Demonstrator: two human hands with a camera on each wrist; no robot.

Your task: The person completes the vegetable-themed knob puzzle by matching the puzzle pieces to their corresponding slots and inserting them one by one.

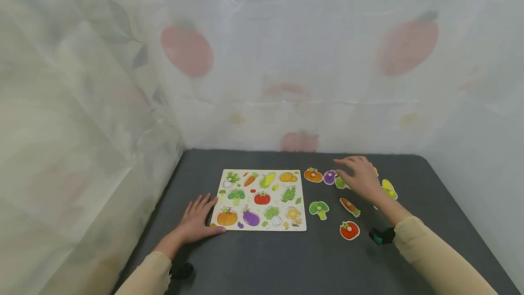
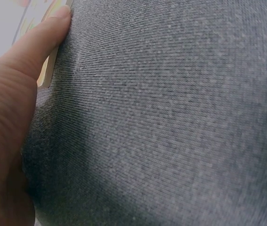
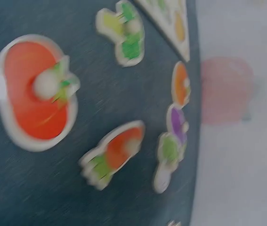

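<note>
In the head view a white wooden puzzle board [image 1: 255, 229] with printed vegetables lies on the dark table. My left hand [image 1: 195, 222] rests at its lower-left corner, fingers spread along the left side and thumb on the front edge; the thumb [image 2: 41, 40] also shows in the left wrist view. My right hand [image 1: 363, 179] is over the loose pieces, fingers slightly bent, with nothing visible in its grasp. Below or near it are a bok choy piece [image 1: 340, 183], an eggplant piece [image 1: 329, 177], a carrot piece [image 1: 350, 207] and a yellow piece [image 1: 389, 189], partly hidden.
A pumpkin piece [image 1: 313, 175] and a broccoli piece [image 1: 318, 209] lie right of the board. A tomato piece [image 1: 349, 230] with a knob sits nearer the front. White patterned curtains [image 1: 294, 58] enclose the back and sides of the table [image 1: 262, 263].
</note>
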